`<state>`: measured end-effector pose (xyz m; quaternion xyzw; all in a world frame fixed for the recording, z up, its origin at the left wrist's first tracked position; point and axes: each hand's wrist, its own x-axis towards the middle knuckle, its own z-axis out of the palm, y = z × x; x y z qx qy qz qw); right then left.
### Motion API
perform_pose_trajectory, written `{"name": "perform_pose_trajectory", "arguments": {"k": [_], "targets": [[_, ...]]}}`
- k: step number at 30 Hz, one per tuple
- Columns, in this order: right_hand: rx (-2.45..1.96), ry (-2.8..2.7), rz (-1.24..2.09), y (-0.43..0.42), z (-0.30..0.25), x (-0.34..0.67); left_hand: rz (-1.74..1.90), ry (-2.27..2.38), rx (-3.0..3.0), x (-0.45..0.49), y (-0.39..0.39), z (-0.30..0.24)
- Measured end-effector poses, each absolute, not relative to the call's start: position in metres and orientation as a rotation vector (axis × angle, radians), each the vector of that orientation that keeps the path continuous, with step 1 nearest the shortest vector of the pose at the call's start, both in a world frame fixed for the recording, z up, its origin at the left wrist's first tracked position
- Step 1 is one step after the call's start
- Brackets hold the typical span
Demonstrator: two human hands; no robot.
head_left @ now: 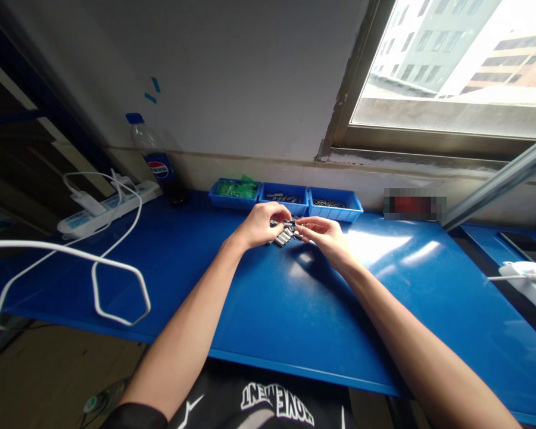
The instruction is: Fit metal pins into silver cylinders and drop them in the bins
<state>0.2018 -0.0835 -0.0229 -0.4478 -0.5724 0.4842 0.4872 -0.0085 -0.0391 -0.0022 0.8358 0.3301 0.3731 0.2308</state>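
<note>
My left hand [262, 223] and my right hand [324, 235] meet over the far middle of the blue table [250, 298]. Both have their fingers curled in a pinch around small metal cylinders [284, 233], held in a bunch between the two hands. The left hand holds several of them side by side. The right hand's fingertips touch the end of the bunch. Just behind the hands stand three blue bins: one with green parts [234, 193], one with small metal pieces [284, 198], one with thin dark metal parts [335, 205].
A Pepsi bottle [156, 161] stands at the back left by the wall. A white power strip [105, 208] with plugs lies left, its white cable [93, 262] looping over the table edge. A white device [529, 280] sits at the right. A window is above right.
</note>
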Motion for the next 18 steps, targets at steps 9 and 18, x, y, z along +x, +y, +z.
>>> {"name": "perform_pose_trajectory", "arguments": {"k": [9, 18], "targets": [[-0.899, -1.352, 1.139, -0.085, -0.022, 0.199, 0.604, 1.323, 2.458, -0.022, -0.030, -0.019], [-1.003, -1.342, 1.078, -0.081, -0.025, 0.200, 0.649, 1.484, 2.435, -0.024, -0.031, -0.019]]}}
